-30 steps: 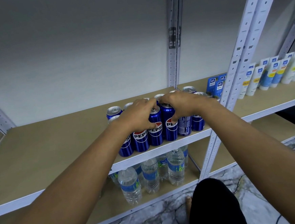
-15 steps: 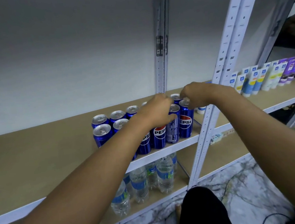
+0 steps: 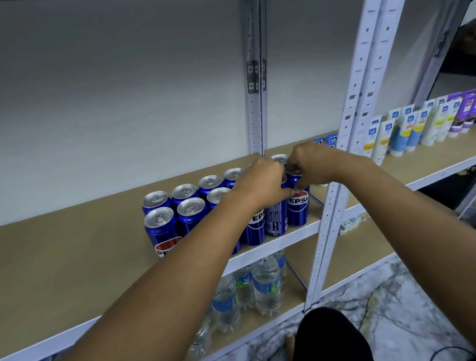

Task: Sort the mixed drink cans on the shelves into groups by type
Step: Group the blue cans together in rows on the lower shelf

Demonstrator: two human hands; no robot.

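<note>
Both hands at the right end of the can block on the shelf (image 3: 66, 259). Right hand (image 3: 312, 166) curled round the top of the end can (image 3: 298, 207), upright, directly below. Left hand (image 3: 262, 184) probably gripping the neighbour can (image 3: 275, 220); fingers hidden.

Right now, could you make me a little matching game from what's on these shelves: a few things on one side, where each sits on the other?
Things:
1. Pepsi cans
2. water bottles
3. tubes
4. right hand

Places:
A. lower shelf, under the cans
B. right-hand shelf bay, past the upright post
C. grouped on the middle shelf
D. curled over the top of the rightmost front can

Pairs: 1-C, 2-A, 3-B, 4-D
</note>
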